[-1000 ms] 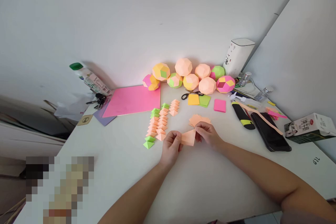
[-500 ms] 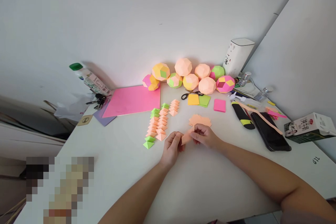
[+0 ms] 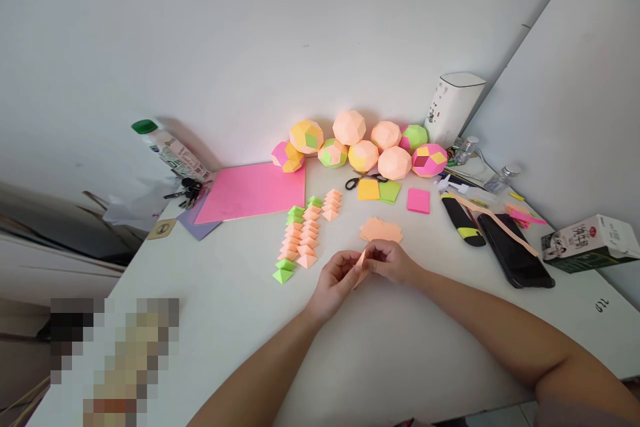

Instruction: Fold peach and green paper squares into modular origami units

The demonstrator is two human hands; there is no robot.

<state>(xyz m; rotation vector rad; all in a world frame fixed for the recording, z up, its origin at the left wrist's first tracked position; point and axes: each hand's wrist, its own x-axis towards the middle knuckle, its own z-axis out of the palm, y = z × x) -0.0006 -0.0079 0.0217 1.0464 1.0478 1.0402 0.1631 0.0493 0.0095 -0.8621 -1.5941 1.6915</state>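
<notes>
My left hand (image 3: 334,285) pinches a small peach paper piece (image 3: 361,269) from the left. Thumb and fingers of my right hand (image 3: 393,261) close on the same paper from the right, so it stands narrow and slanted between them. Just behind my right hand lies a loose pile of peach paper sheets (image 3: 380,229). Left of the hands, rows of folded peach pieces (image 3: 309,233) and green pieces (image 3: 283,275) overlap on the white table (image 3: 200,320).
Paper balls (image 3: 395,163) line the wall. Scissors (image 3: 353,183), yellow sheets (image 3: 369,189), green sheets (image 3: 389,192) and pink sheets (image 3: 418,201) lie before them. A pink board (image 3: 255,193) is at back left; a phone (image 3: 515,250) and a carton (image 3: 585,243) are on the right.
The peach piece has turned from lying broad and flat between the hands to a narrow, upright slant. My left hand has moved slightly right, closer to my right hand.
</notes>
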